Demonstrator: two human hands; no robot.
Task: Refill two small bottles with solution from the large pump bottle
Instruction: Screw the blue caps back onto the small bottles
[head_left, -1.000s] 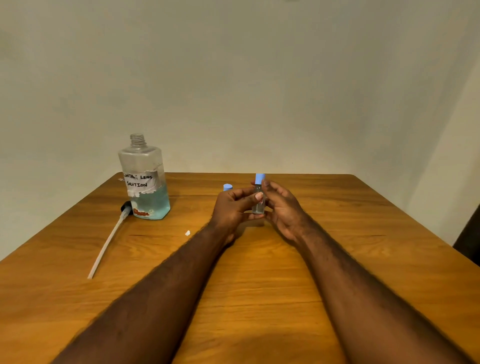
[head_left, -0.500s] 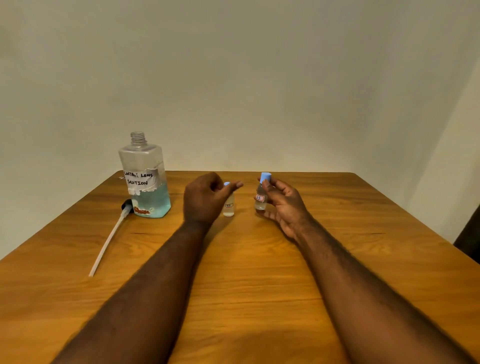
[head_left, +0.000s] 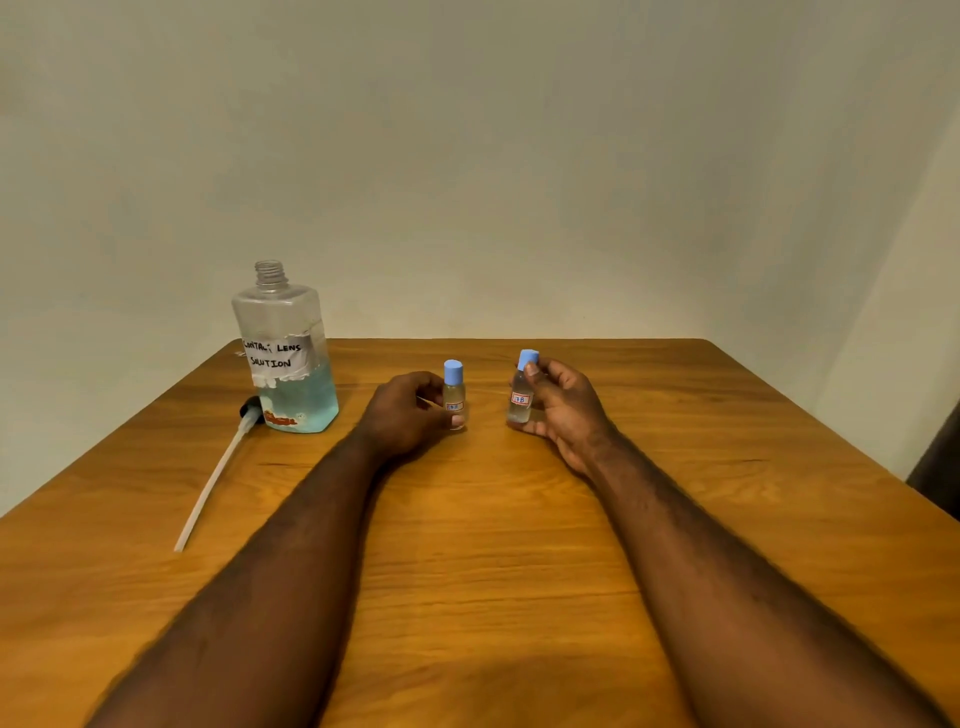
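The wooden table (head_left: 519, 545) carried the large bottle (head_left: 284, 358), upright, uncapped, and roughly a third full of blue solution. The pump (head_left: 218, 478) lay just left of the large bottle, its tube pointing toward the person. Right of the large bottle, the left hand (head_left: 405, 415) curled its fingers round the first small bottle (head_left: 454, 392), blue-capped and upright. Farther right of the large bottle, the right hand (head_left: 563, 410) gripped the second small bottle (head_left: 522, 397), slightly tilted.

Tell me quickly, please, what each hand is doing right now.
The left hand holds a small bottle, upright.
The right hand holds the other small bottle, slightly tilted.
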